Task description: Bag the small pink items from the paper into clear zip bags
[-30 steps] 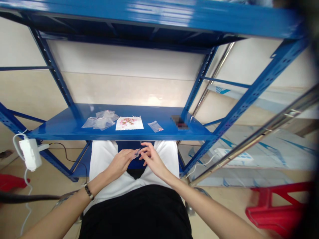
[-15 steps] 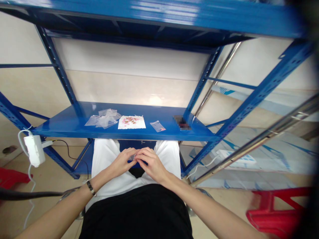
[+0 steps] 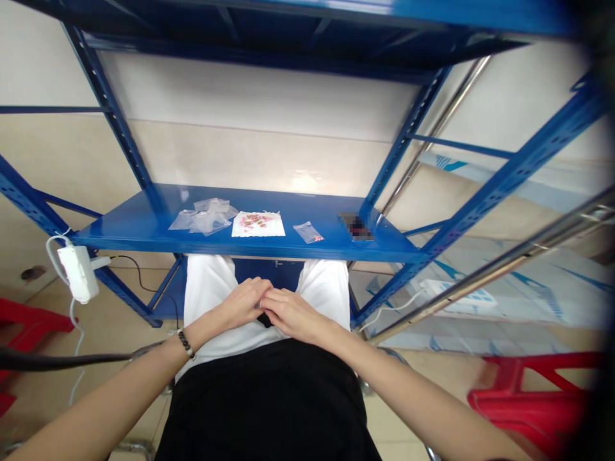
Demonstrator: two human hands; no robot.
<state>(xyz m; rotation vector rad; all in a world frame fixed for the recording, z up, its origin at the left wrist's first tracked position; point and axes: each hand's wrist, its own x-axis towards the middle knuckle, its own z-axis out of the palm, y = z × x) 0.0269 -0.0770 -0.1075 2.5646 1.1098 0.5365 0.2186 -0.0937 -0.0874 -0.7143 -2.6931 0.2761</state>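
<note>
My left hand [image 3: 246, 301] and my right hand [image 3: 288, 312] meet above my lap, fingers closed and pressed together. Between the fingertips shows a sliver of a small clear plastic bag [image 3: 260, 305]; the fingers cover most of it. In front, on the blue shelf, a pile of clear zip bags [image 3: 207, 216] lies at the left. Beside it is a white sheet [image 3: 276, 225] bearing many small pink, red and green pieces [image 3: 254, 221]. To its right a single zip bag [image 3: 308, 232] has a few small reddish pieces in its lower corner.
The blue shelf [image 3: 144, 240] runs across in front of my knees, with an upper shelf [image 3: 307, 38] overhead. A dark, pixelated flat object [image 3: 356, 226] lies at the right. A white power strip [image 3: 77, 274] hangs left; red stools [image 3: 528, 400] stand on the floor.
My hands have drawn closer together and the fingers have closed over the clear bag, which now shows less. The camera view has shifted slightly. Things on the shelf stay in place.
</note>
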